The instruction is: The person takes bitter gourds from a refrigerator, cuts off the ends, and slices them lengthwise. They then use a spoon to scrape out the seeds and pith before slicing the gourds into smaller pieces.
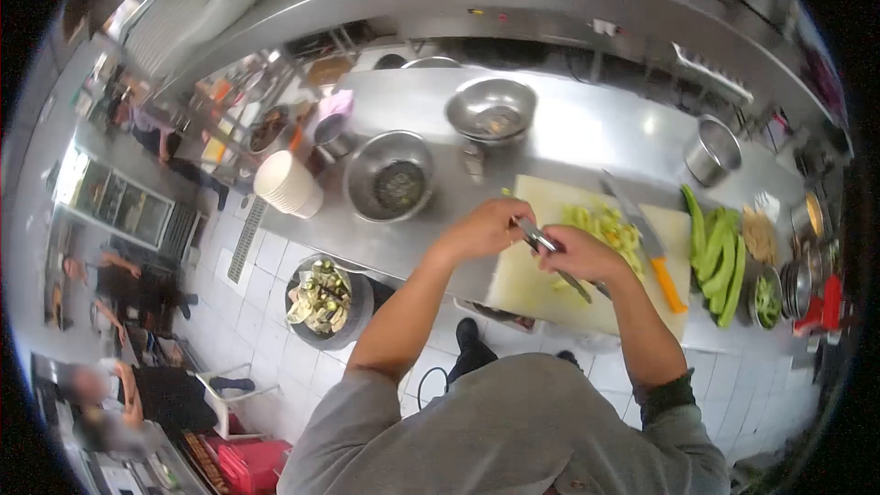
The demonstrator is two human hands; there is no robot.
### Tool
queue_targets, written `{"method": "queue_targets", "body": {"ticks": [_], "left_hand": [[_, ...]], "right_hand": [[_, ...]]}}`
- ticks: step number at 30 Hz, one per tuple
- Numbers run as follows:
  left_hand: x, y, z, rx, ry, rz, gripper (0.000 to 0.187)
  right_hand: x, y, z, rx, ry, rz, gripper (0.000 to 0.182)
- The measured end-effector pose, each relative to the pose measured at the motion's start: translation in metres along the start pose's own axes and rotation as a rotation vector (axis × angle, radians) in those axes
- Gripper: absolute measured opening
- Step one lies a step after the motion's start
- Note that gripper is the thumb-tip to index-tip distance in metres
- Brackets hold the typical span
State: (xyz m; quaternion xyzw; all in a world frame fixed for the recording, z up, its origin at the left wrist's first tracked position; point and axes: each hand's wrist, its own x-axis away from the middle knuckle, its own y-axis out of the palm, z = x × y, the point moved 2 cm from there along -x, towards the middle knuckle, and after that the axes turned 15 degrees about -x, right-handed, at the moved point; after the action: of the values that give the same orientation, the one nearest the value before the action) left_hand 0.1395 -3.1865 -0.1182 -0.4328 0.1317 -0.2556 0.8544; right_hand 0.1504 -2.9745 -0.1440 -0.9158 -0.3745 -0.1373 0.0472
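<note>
Above the pale cutting board (522, 286), both my hands are closed on a slim metal tool (534, 235) with a dark, blade-like end. Its exact kind I cannot make out. My left hand (490, 227) pinches the upper left end; my right hand (584, 255) wraps round the middle, hiding part of it. The narrow end points down toward the board. Behind my right hand lie chopped pale-green vegetable pieces (605, 223). A knife with an orange handle (668, 286) rests along the board's right side, apart from my hands.
Long green gourds (718, 261) lie right of the board. Metal bowls (390, 176) and a steel pot (713, 151) stand on the counter (587, 119). Stacked white tubs (288, 183) sit left. A bin of vegetable scraps (319, 298) stands below. Other people (160, 394) are at the left.
</note>
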Motion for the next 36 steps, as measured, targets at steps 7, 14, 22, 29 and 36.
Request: {"method": "queue_targets", "body": {"ticks": [7,14,22,29,36], "left_hand": [[0.085,-0.164,-0.086,0.303,-0.308,-0.103,0.027],[0.130,-0.307,-0.170,-0.415,-0.475,0.492,0.021],[0.086,-0.264,-0.353,-1.285,-0.459,0.709,0.018],[0.065,-0.251,-0.425,-1.031,-0.499,0.325,0.032],[0.066,-0.255,-0.443,-0.009,-0.792,0.194,0.043]], "right_hand": [[-0.086,0.056,-0.064,0.115,-0.208,0.086,0.029],[-0.065,0.043,-0.042,-0.033,-0.244,0.494,0.030],[0.070,-0.066,0.098,0.791,-0.043,1.203,0.033],[0.134,-0.085,0.143,0.791,0.202,1.270,0.034],[0.140,-0.097,0.155,0.781,0.130,1.244,0.032]]}}
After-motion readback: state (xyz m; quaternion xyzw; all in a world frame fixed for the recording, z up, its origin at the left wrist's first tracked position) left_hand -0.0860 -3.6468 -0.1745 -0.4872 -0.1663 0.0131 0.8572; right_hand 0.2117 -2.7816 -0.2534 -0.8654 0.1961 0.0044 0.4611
